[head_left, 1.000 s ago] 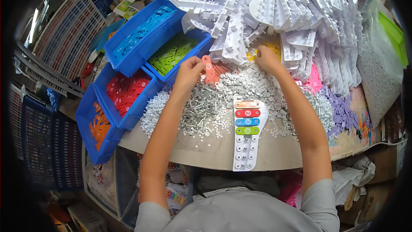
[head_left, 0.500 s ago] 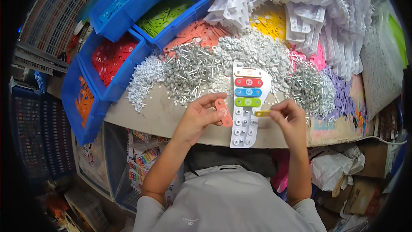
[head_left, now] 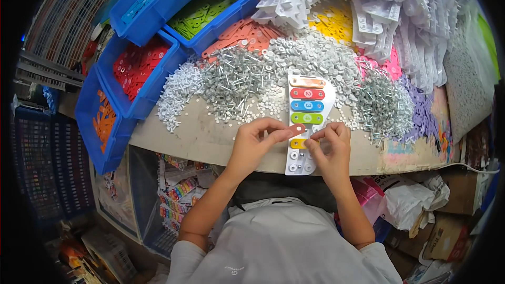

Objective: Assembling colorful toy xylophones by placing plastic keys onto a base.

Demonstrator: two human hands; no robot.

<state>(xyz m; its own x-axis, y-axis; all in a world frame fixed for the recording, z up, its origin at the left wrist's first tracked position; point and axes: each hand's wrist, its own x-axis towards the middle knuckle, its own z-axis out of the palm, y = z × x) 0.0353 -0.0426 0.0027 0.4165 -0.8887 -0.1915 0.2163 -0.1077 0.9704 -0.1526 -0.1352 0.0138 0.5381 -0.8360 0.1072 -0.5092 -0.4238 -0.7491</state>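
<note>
A white toy base lies on the table before me, with small round pegs along its lower end. Several coloured strips cross it: pale orange, red, blue and green. Between the thumb and fingers of my left hand is a coral strip, its tip over the base just below the green one. My right hand is closed, its fingertips on the right end of a yellow strip lying across the base. The fingers hide that end.
Behind the base spread heaps of metal pins, white washers and purple strips. Blue bins with coloured strips stand at the left. White plastic bases are piled at the back right.
My right hand has moved left and brought the yellow strip down onto the base. My left hand has moved right, bringing the coral strip over the base. The base has shifted slightly away.
</note>
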